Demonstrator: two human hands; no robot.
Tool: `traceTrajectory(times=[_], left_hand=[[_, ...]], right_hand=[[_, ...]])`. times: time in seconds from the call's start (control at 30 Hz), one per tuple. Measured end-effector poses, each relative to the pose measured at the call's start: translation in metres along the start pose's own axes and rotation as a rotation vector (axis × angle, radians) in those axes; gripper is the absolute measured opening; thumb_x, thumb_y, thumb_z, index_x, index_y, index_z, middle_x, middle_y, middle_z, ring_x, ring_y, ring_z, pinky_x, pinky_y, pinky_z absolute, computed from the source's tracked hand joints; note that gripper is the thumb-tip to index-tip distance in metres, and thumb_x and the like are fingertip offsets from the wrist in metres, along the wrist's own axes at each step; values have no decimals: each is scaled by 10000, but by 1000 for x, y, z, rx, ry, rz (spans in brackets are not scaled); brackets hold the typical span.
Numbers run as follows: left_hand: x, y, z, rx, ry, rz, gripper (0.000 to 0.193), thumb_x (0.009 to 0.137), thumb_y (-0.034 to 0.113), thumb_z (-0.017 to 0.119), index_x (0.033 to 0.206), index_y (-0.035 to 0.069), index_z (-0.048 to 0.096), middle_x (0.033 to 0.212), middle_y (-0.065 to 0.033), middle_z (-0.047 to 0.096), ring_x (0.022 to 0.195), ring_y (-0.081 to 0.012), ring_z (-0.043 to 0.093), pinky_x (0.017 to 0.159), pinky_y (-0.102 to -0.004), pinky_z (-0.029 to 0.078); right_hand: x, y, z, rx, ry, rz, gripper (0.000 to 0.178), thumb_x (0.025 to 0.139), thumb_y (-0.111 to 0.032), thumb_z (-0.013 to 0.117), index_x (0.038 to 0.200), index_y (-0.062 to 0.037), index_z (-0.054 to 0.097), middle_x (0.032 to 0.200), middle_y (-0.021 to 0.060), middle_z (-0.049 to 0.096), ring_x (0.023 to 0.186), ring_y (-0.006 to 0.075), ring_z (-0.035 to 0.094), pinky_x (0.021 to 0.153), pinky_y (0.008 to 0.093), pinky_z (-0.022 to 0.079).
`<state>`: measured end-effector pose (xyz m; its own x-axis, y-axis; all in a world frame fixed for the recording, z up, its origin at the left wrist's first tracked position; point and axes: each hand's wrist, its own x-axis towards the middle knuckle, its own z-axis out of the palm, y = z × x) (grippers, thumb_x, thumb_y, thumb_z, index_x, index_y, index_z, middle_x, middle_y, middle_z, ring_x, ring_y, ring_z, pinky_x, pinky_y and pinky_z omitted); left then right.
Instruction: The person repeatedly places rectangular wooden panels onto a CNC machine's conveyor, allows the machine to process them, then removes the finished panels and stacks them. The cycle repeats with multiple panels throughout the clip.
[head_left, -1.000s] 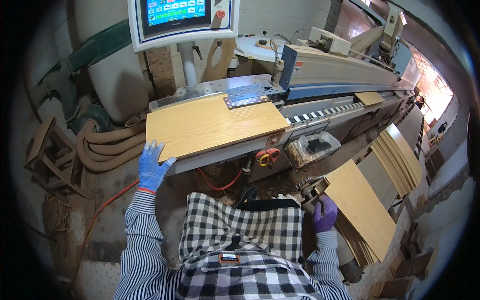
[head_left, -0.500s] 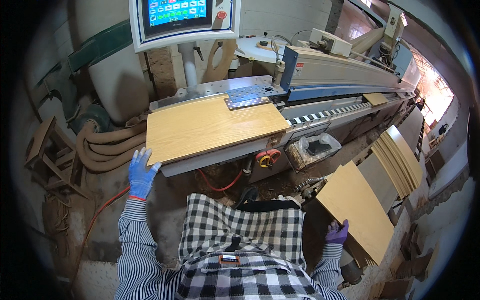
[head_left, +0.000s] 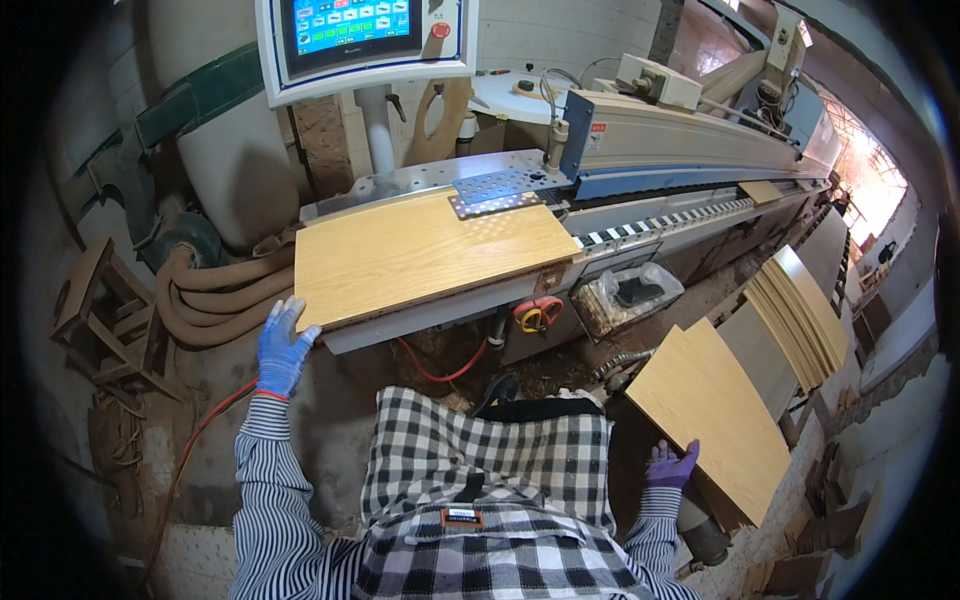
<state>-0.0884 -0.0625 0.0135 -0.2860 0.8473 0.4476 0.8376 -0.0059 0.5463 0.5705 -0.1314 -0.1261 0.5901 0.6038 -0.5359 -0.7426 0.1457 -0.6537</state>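
Board (head_left: 430, 255) flat on the machine table (head_left: 400, 322), left hand (head_left: 283, 350) spread at its near-left corner!
Right hand (head_left: 672, 465) meets the edge of a second board (head_left: 715, 425); pinching or not, I can't tell. Both look stiff, probably light but slick: take opposite edges.

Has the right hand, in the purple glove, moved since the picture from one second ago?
Yes. Judged against the lined bin, the right hand is now lower in the view and slightly further right, farther from it.
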Motion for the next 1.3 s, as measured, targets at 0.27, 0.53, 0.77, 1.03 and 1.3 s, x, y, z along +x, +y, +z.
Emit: traceTrajectory(times=[0.27, 0.53, 0.77, 1.03, 1.3], left_hand=[[13, 21, 23, 24, 6, 53, 547, 756, 270, 750, 1215, 20, 587, 1276, -173, 560, 1297, -338, 405, 1077, -412, 326], [31, 69, 71, 102, 13, 128, 550, 749, 356, 744, 1195, 63, 611, 1262, -185, 562, 1258, -349, 433, 1064, -440, 325], [39, 93, 101, 151, -71, 272, 585, 857, 313, 639, 1372, 117, 440, 1289, -201, 528, 1229, -352, 463, 1078, -434, 309], [35, 91, 94, 172, -105, 286, 578, 868, 302, 617, 1387, 138, 421, 1288, -208, 523, 1229, -358, 454, 1077, -436, 311], [-12, 106, 58, 24, -176, 246, 654, 866, 448, 602, 1397, 123, 402, 1368, -211, 441, 1298, -372, 373, 1112, -460, 263]], right_hand=[[38, -24, -40, 142, 173, -8, 945, 719, -636, 672, 1338, -3, 339, 1376, 153, 391, 1213, 260, 388, 1041, 385, 306], [31, -49, -67, 151, 46, -216, 573, 813, -463, 674, 1208, -83, 508, 1207, 88, 566, 1034, 265, 526, 915, 390, 413], [-39, -44, -68, -36, -47, 40, 489, 774, -516, 693, 1073, -149, 570, 966, 65, 601, 823, 247, 535, 715, 361, 466], [-22, -57, -100, 46, -36, -215, 265, 862, -380, 641, 900, -119, 625, 650, 16, 593, 508, 168, 498, 518, 281, 458], [-55, -45, -58, -10, -211, -183, 306, 931, -289, 556, 1090, -30, 591, 905, 65, 691, 520, 105, 576, 508, 249, 514]])
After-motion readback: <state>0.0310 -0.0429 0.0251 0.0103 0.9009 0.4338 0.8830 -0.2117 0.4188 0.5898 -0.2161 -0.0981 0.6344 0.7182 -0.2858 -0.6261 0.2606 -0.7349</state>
